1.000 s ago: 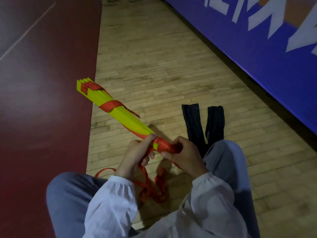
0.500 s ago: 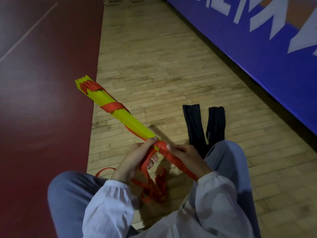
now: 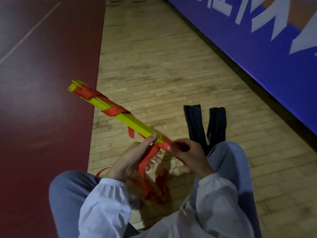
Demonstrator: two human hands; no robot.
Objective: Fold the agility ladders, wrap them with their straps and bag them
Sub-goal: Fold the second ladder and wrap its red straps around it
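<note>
A folded bundle of yellow ladder rungs [image 3: 135, 124] points up and to the left, held above the floor. Red strap [image 3: 115, 111] is wound round it near its far end and at its middle. My left hand [image 3: 133, 157] holds the bundle's near end, thumb on top, with a length of strap running down through its fingers. My right hand [image 3: 187, 152] grips the strap-wrapped near end of the bundle. Loose red strap [image 3: 154, 189] lies piled on the floor between my knees.
Two long black bags [image 3: 195, 124] lie side by side on the wooden floor just beyond my right knee [image 3: 228, 158]. A dark red court surface [image 3: 42, 100] runs along the left. A blue padded wall [image 3: 257, 48] slants along the right. Chair legs [image 3: 113, 1] stand far ahead.
The bundle has turned so its far end sits lower and more to the right in view. My right hand has come back up onto the wrapped near end after pulling strap down.
</note>
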